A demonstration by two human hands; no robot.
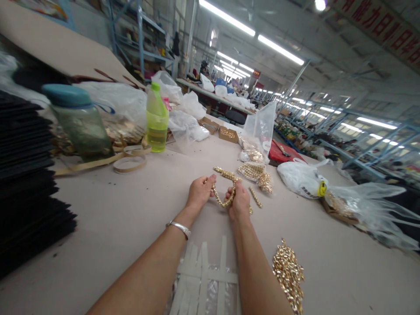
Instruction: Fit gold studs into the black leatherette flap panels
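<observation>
A short gold chain (222, 203) hangs in a curve between my two hands, above the table. My left hand (201, 191) pinches its left end. The other end is in the closed fingers of my right hand (239, 200). Just behind the hands lies a row of gold chain pieces (226, 173) on the table. A separate short chain piece (255, 197) rests right of my right hand. Beyond it are clear bags of gold beads or chain (252, 170). Pale flat strips (203, 275) lie on clear plastic between my forearms.
A heap of gold chain (288, 273) lies at the right front. Stacked black sheets (26, 188) rise at the left. A lidded bottle (80, 127), a yellow-green spray bottle (156, 122) and a tan strap roll (129, 163) stand behind. White plastic bags (300, 179) lie at the right.
</observation>
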